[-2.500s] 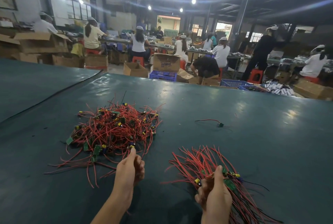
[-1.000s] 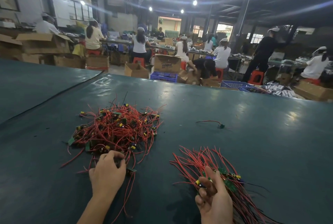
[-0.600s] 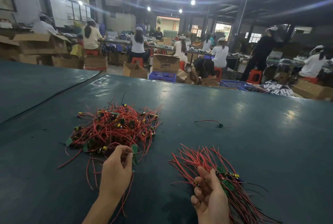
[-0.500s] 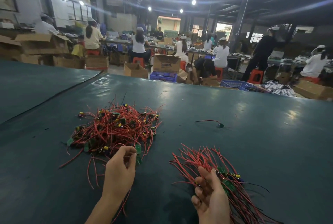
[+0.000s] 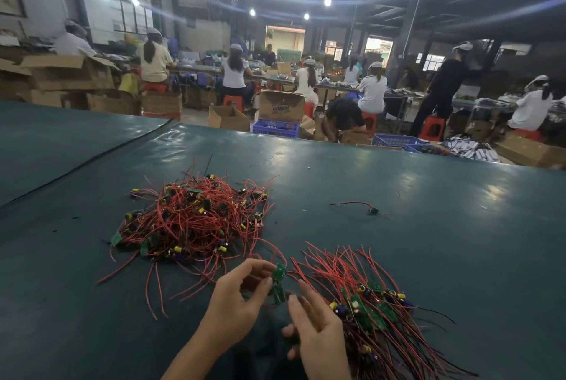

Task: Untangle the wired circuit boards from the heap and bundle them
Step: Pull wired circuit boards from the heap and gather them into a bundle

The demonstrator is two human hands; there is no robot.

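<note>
A tangled heap of red-wired green circuit boards (image 5: 193,220) lies on the dark green table (image 5: 428,226), left of centre. A sorted bundle of boards with their red wires fanned out (image 5: 367,297) lies to the right, near me. My left hand (image 5: 235,303) pinches small green circuit boards (image 5: 278,283) between thumb and fingers, and their red wires trail back toward the heap. My right hand (image 5: 312,321) hovers just right of those boards, fingers spread and blurred, resting against the bundle's near edge and holding nothing that I can see.
One stray board with a red wire (image 5: 364,208) lies alone further right on the table. A dark seam (image 5: 92,162) crosses the table at the left. Beyond the far table edge, people sit at benches among cardboard boxes (image 5: 280,105) and blue crates (image 5: 275,128).
My left hand has pulled boards out of the heap and carried them right, toward the bundle. My right hand has let go of the bundle and opened toward the boards.
</note>
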